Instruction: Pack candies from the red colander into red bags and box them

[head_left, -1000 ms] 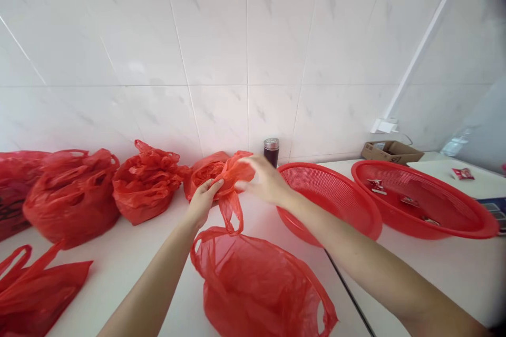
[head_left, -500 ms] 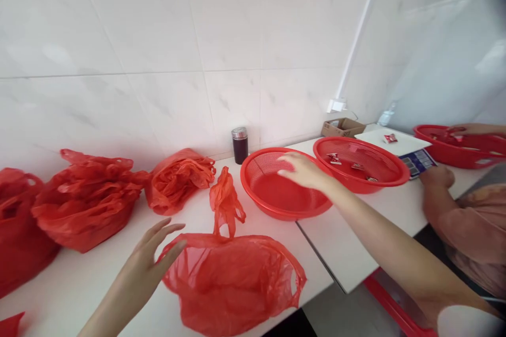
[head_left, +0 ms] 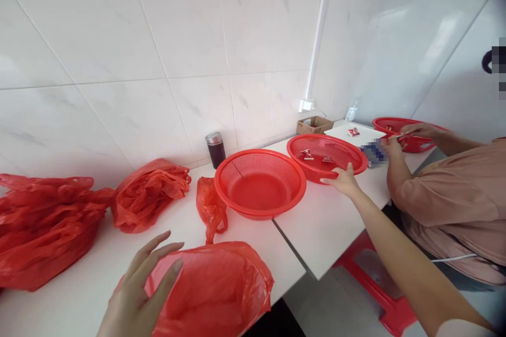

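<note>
My left hand [head_left: 144, 287] has its fingers apart and holds nothing, over the left side of an open red plastic bag [head_left: 213, 287] at the table's front edge. Out to the right, my right hand [head_left: 343, 181] is at the front rim of a red basket [head_left: 316, 172] that holds a few small red-and-white packets [head_left: 327, 159]. Its fingers are spread against the rim; whether they grip it is unclear. Between the hands stands a second red basket [head_left: 259, 208] with nothing inside. Behind the open bag lies a small crumpled red bag [head_left: 211, 205].
Bunched red bags [head_left: 51, 231] fill the left side of the table [head_left: 312, 221]. A dark flask [head_left: 215, 150] and a cardboard box [head_left: 314, 126] stand by the wall. At right, a person [head_left: 454, 195] works beside a scale [head_left: 346, 134] and another basket [head_left: 419, 143]; a red stool [head_left: 371, 284] is below.
My right hand has moved right, from above the empty basket to the rim of the one with packets. The view has turned right. My left hand remains spread over the open bag.
</note>
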{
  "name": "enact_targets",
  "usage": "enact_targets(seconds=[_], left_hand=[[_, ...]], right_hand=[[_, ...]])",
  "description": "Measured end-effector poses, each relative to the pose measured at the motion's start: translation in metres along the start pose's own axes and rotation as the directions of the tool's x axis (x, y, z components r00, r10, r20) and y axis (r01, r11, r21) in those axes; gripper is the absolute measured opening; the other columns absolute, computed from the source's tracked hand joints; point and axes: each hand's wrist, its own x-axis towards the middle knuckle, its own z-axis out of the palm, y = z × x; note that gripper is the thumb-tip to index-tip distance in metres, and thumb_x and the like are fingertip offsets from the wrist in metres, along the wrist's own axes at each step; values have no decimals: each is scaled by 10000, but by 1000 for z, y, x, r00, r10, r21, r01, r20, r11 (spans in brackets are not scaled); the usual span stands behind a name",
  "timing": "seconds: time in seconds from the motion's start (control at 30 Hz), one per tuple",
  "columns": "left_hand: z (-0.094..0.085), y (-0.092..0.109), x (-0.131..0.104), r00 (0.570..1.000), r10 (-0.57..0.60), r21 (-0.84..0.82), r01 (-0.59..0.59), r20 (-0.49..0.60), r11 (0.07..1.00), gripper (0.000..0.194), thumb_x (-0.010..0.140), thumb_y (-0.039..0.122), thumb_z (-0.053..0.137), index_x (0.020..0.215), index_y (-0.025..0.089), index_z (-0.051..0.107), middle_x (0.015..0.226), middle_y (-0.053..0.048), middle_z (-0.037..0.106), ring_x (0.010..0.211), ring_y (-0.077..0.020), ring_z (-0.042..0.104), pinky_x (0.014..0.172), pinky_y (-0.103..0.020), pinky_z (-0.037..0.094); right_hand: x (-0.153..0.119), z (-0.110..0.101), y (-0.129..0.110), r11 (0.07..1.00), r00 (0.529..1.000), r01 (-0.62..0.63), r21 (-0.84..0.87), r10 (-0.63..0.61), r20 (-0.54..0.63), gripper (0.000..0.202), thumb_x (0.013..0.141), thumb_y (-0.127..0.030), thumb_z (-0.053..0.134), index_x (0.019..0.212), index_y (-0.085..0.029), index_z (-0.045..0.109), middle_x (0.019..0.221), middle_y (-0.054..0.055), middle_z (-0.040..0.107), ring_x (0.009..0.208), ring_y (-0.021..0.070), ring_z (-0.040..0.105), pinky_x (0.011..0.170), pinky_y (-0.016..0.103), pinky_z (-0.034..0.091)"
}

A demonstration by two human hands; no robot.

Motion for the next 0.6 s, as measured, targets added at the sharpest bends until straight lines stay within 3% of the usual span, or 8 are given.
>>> enact_targets(seconds=[0.2,0.33,0.4,0.47,0.53,0.6], left_hand=[[-13,-10,-9,999,-35,-10,35,-28,999,391,792,600,534,1065,364,682,1368,-25,551,1206,-328,565,980,-522,490],[-9,15,17,989,-131,-186,141,64,972,477,790,593,570,1173,314,623,1309,-59,614,1224,-317,555,1006,-498,469],[3,35,44,975,-154,-335,200,160,921,550,796,585,576,1233,253,577,1340,-102,591,1220,-302,561,994,-456,482],[21,53,74,913,-173,-454,339,369,824,690,793,563,600,1363,199,460,1351,-156,575,1145,-275,618,962,-420,507],[43,67,102,825,-201,-440,469,528,766,762,792,530,623,1412,147,400,1320,-215,585,1010,-268,686,918,-415,529],[65,79,124,799,-203,-414,489,566,768,796,787,520,632,1433,131,376,1330,-254,566,977,-280,697,886,-425,538]], right_hand=[[-10,-25,2,991,985,71,110,-53,-163,237,739,-377,700,877,-191,652,1456,192,356,1409,303,285,1055,411,334],[-23,-60,-9,955,923,247,163,-180,-339,189,727,-335,729,846,-210,652,1480,179,346,1383,289,348,1035,390,365],[-32,-79,-21,944,899,288,162,-208,-387,188,730,-341,732,847,-213,662,1497,176,333,1367,284,379,987,378,408],[-43,-97,-36,930,883,325,173,-233,-407,193,731,-365,733,850,-227,668,1497,159,354,1347,277,412,924,365,451],[-57,-113,-50,907,867,371,201,-260,-426,202,737,-399,716,849,-239,664,1487,132,385,1327,280,438,888,374,481],[-72,-125,-62,876,856,415,247,-284,-432,219,744,-430,688,848,-240,657,1464,112,419,1318,290,449,881,406,506]])
